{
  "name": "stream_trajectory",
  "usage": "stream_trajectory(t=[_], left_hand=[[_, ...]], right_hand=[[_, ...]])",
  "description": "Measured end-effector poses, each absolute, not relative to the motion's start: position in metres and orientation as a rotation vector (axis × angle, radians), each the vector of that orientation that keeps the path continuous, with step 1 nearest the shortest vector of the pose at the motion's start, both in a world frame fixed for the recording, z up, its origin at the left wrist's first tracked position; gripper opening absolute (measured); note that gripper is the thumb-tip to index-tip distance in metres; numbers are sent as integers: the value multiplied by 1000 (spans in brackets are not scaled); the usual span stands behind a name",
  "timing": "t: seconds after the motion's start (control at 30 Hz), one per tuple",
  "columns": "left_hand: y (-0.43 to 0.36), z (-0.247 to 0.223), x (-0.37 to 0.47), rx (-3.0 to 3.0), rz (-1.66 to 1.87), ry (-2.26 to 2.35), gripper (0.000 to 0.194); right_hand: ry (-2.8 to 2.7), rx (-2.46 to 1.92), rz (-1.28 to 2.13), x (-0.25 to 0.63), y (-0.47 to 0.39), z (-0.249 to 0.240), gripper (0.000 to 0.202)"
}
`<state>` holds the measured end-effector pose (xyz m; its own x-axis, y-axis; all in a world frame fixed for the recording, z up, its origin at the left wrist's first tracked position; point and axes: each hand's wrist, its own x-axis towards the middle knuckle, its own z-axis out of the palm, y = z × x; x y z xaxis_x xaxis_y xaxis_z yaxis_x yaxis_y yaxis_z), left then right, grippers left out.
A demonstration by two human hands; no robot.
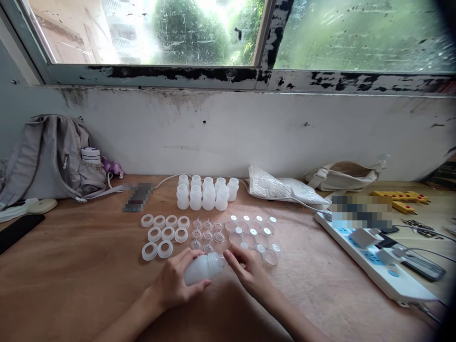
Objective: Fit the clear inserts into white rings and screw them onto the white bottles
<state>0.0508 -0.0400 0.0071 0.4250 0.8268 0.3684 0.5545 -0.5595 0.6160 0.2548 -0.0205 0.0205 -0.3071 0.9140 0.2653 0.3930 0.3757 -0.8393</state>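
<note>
My left hand (180, 278) is wrapped round a translucent white baby bottle (200, 271), tilted so its threaded mouth points right. A clear nipple (221, 261) sits at that mouth. My right hand (251, 273) pinches the nipple's tip between thumb and fingers. Just beyond my hands lie several clear nipples (207, 236) in rows. Several white collar rings (168, 232) lie to their left. On the right are several clear domed caps (265, 231) with small white discs, some partly hidden behind my right hand. Several more small bottles (195, 197) stand upright at the back.
A grey backpack (53, 156) leans at the far left beside a blurred phone (138, 197). White plastic packaging (281, 185) and a beige bag (344, 175) lie along the wall. A white power strip (374, 263) with chargers and cables runs along the right side, near yellow connectors (402, 197).
</note>
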Motion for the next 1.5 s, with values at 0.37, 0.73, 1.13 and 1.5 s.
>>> stream_trajectory(t=[0.37, 0.73, 1.13, 1.5], left_hand=[[-51, 20, 63, 1879, 853, 1172, 32], [-54, 28, 70, 1612, 809, 1029, 40], [-59, 8, 79, 1194, 652, 870, 36], [-63, 12, 80, 908, 366, 616, 29]], right_hand=[[-1844, -1064, 1126, 254, -23, 27, 25], [-1564, -928, 1466, 243, -30, 23, 32], [-1396, -871, 1695, 238, -39, 25, 34], [-1550, -663, 1682, 238, -42, 31, 44]])
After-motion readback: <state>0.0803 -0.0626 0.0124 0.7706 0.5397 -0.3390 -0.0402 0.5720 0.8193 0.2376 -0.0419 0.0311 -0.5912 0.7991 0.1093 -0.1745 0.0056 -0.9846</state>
